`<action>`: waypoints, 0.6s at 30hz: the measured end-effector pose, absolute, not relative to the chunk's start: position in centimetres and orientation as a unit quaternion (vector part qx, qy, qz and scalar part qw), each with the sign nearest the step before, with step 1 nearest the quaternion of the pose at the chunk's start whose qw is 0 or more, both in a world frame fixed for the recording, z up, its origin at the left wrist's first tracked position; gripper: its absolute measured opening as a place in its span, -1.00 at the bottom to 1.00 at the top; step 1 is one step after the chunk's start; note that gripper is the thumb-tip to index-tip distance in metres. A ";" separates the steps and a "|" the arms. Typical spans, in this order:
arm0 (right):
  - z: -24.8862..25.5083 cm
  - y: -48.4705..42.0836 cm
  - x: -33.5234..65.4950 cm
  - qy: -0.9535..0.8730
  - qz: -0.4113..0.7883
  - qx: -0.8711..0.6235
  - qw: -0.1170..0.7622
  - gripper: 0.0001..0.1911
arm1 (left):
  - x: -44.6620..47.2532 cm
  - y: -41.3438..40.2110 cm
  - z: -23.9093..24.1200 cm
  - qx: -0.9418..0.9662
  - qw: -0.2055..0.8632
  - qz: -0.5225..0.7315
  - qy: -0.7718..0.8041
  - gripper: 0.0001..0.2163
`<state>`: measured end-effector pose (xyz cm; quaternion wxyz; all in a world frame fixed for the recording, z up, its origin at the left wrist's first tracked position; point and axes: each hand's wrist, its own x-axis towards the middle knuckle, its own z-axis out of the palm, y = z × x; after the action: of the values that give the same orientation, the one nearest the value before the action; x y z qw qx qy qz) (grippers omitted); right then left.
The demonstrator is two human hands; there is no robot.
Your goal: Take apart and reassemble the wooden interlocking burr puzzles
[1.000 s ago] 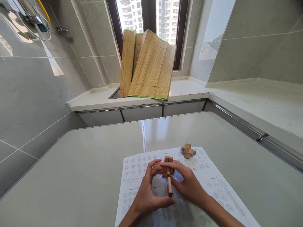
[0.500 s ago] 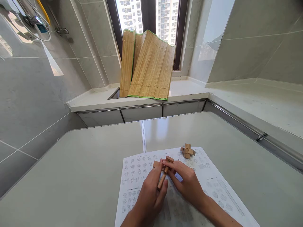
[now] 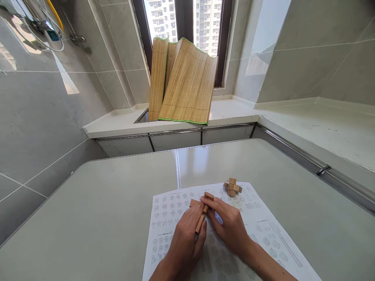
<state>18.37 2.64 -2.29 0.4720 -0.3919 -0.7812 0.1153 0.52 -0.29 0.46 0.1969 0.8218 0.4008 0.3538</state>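
Both hands meet over the printed instruction sheet [image 3: 164,222], around small notched wooden puzzle pieces. My left hand [image 3: 186,236] is closed on a wooden puzzle stick [image 3: 200,224] that slants between its thumb and fingers. My right hand [image 3: 230,220] pinches a second wooden puzzle piece [image 3: 209,196] at the stick's upper end. Another wooden block [image 3: 193,203] pokes out beyond the left fingertips. How these pieces join is partly hidden by the fingers. An assembled wooden burr puzzle [image 3: 232,187] marked with a dark character sits at the sheet's far right corner, apart from both hands.
The sheet lies on a pale glossy table [image 3: 96,203] with a seam running away from me. Beyond the table's far edge are a metal rail [image 3: 175,132] and a white ledge [image 3: 228,109]. A folded bamboo mat [image 3: 187,86] leans against the window there.
The left fingers have shifted slightly and now lie flatter over the pieces. The right hand has moved slightly left, with the pieces still held between both hands.
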 end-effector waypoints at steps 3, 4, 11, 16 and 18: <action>-2.0 2.5 18.2 -0.781 0.119 -0.393 0.470 -0.52 | 0.5 -0.2 0.5 0.829 0.180 0.352 0.395 -0.45; -1.9 2.5 18.1 -0.780 0.125 -0.394 0.469 -0.51 | 0.5 -0.1 0.6 0.834 0.169 0.349 0.391 -0.45; -1.4 2.3 18.0 -0.778 0.146 -0.398 0.464 -0.47 | 0.5 0.1 1.6 0.849 0.128 0.346 0.380 -0.50; -1.5 2.4 18.1 -0.788 0.119 -0.396 0.456 -0.46 | 0.5 0.1 2.0 0.853 0.147 0.340 0.367 -0.54; -1.5 2.4 18.1 -0.788 0.118 -0.397 0.455 -0.47 | 0.5 0.1 2.0 0.844 0.168 0.344 0.375 -0.56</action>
<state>18.06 2.41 -1.46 0.4546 -0.3972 -0.7884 0.1182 0.48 0.07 2.02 0.1679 0.8443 0.3747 0.3444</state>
